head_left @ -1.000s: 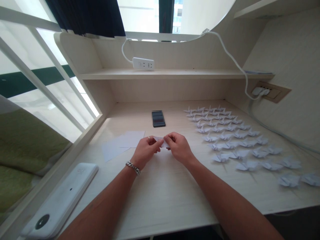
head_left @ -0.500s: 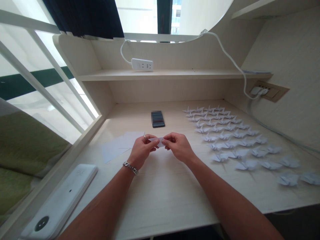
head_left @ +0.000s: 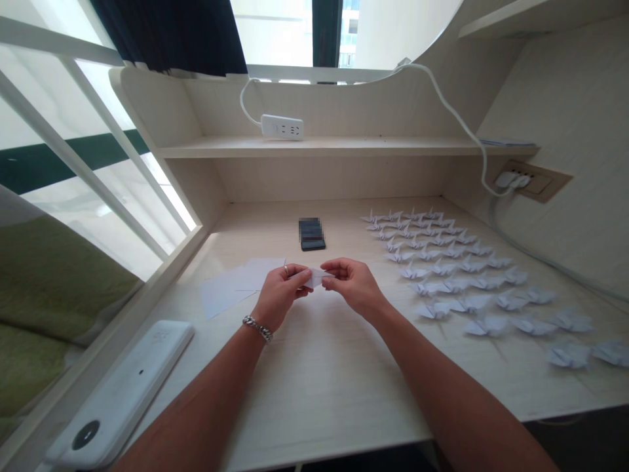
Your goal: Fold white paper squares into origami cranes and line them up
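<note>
A small white folded piece of paper (head_left: 316,278) is held above the desk between my two hands. My left hand (head_left: 279,295), with a ring and a chain bracelet, grips its left part between thumb and fingers. My right hand (head_left: 358,286) has thumb and forefinger at the pointed right tip of the paper. The fingers partly hide both ends of it. Behind my left hand, flat white paper sheets (head_left: 225,292) lie overlapping on the desk. Several rows of folded white paper cranes (head_left: 445,269) stand to the right of my right hand.
A dark phone-like object (head_left: 313,245), partly pixelated, lies beyond my hands. At the lower left rests a long white device (head_left: 132,387) with a dark round spot. A power strip (head_left: 282,127) sits on the shelf (head_left: 344,151), and a white cable (head_left: 449,108) runs to the wall socket (head_left: 540,182).
My right fingers have shifted slightly to the right along the folded paper, and its right point now shows between them. The left hand keeps its hold. The view has moved slightly.
</note>
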Tool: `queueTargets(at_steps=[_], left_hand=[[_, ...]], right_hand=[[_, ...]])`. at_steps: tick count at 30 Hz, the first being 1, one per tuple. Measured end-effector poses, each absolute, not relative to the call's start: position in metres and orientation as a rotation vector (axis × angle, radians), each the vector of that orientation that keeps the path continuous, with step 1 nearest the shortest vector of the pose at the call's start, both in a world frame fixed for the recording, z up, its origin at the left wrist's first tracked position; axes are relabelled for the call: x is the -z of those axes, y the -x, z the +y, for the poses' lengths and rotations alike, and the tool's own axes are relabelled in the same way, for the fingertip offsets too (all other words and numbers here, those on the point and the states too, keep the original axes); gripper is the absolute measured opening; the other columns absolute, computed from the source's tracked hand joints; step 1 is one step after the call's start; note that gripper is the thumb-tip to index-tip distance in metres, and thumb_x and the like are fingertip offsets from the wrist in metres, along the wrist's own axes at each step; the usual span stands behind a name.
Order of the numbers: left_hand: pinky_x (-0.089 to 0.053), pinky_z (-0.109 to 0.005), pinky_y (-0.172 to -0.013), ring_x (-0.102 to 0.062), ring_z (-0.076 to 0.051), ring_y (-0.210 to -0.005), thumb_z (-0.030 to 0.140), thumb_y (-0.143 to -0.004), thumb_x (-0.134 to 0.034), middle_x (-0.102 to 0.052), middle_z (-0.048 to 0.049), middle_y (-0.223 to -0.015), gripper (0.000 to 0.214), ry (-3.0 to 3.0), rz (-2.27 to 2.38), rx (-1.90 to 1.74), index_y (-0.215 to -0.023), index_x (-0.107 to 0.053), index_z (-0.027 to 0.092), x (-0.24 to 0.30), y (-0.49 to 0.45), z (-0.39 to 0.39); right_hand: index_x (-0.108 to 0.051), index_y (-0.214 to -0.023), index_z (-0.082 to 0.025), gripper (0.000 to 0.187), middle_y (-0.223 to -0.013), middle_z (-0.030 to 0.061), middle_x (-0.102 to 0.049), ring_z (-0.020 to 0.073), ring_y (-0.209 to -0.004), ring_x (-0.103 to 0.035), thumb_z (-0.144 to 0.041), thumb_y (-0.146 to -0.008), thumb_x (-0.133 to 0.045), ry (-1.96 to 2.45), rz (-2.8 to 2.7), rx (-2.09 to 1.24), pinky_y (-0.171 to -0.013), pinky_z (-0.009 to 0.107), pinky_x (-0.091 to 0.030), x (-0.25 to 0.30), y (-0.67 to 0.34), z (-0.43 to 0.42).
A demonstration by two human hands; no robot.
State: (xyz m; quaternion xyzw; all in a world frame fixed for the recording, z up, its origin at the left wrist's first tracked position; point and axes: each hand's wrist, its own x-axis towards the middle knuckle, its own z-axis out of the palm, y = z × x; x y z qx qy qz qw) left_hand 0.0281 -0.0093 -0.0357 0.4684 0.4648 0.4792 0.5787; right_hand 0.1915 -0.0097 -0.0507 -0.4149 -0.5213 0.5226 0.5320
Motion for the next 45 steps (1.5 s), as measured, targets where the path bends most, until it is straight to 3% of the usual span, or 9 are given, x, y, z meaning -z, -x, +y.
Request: queueTargets(at_steps=[5,10,19,26,32,45], left_hand=[[-0.048,-0.028,-0.064,-0.059,-0.013,-0.063,0.038,-0.067,-0.075,-0.066,-0.0041,-0.068,0.029,-1.233,1.168,-1.104,-0.075,-0.069,0.012,0.0386,-0.0282,-0.0083],[-0.048,-0.027,-0.062,-0.059,-0.014,-0.064,0.036,-0.070,-0.072,-0.067,-0.0037,-0.067,0.023,-1.368,1.215,-1.166,-0.072,-0.070,0.013,0.0393,-0.0309,-0.0095],[-0.048,-0.024,-0.057,-0.058,-0.013,-0.062,0.044,-0.072,-0.071,-0.065,-0.0032,-0.065,0.032,-1.212,1.151,-1.234,-0.072,-0.070,0.012,0.0383,-0.0328,-0.0107],[-0.052,-0.026,-0.063,-0.064,-0.014,-0.066,0.028,-0.059,-0.084,-0.071,-0.0049,-0.074,0.033,-1.301,1.073,-1.270,-0.084,-0.072,0.012,0.0352,-0.0263,-0.0096],[-0.054,-0.030,-0.070,-0.067,-0.017,-0.071,0.027,-0.062,-0.083,-0.074,-0.0068,-0.078,0.028,-1.394,1.067,-1.315,-0.084,-0.073,0.012,0.0369,-0.0275,-0.0114],[-0.055,-0.027,-0.064,-0.068,-0.016,-0.067,0.024,-0.065,-0.081,-0.074,-0.0059,-0.074,0.021,-1.467,1.093,-1.358,-0.081,-0.074,0.013,0.0383,-0.0280,-0.0109]], right_hand=[[-0.067,-0.090,-0.014,0.033,-0.071,0.0022,-0.069,0.0140,-0.063,-0.064,-0.025,-0.060,-0.079,1.022,-1.214,-1.302,-0.066,0.031,-0.054,0.0480,-0.1898,-0.0125],[-0.067,-0.073,-0.013,0.030,-0.059,0.0014,-0.065,0.0119,-0.054,-0.060,-0.040,-0.064,-0.077,1.050,-1.212,-1.339,-0.057,0.028,-0.052,0.0471,-0.1863,-0.0140],[-0.066,-0.072,-0.014,0.027,-0.055,0.0004,-0.063,0.0120,-0.050,-0.057,-0.038,-0.065,-0.076,0.983,-1.282,-1.249,-0.052,0.026,-0.049,0.0473,-0.1898,-0.0112],[-0.069,-0.085,-0.016,0.019,-0.064,0.0018,-0.066,0.0149,-0.059,-0.061,-0.031,-0.073,-0.072,1.011,-1.368,-1.044,-0.057,0.028,-0.050,0.0509,-0.1936,-0.0107],[-0.074,-0.088,-0.019,0.018,-0.085,0.0058,-0.073,0.0196,-0.077,-0.066,-0.027,-0.072,-0.073,1.023,-1.404,-0.874,-0.067,0.030,-0.053,0.0485,-0.1902,-0.0147],[-0.077,-0.083,-0.021,0.013,-0.085,0.0051,-0.074,0.0207,-0.078,-0.068,-0.025,-0.071,-0.074,0.986,-1.368,-0.827,-0.069,0.031,-0.054,0.0494,-0.1869,-0.0162]])
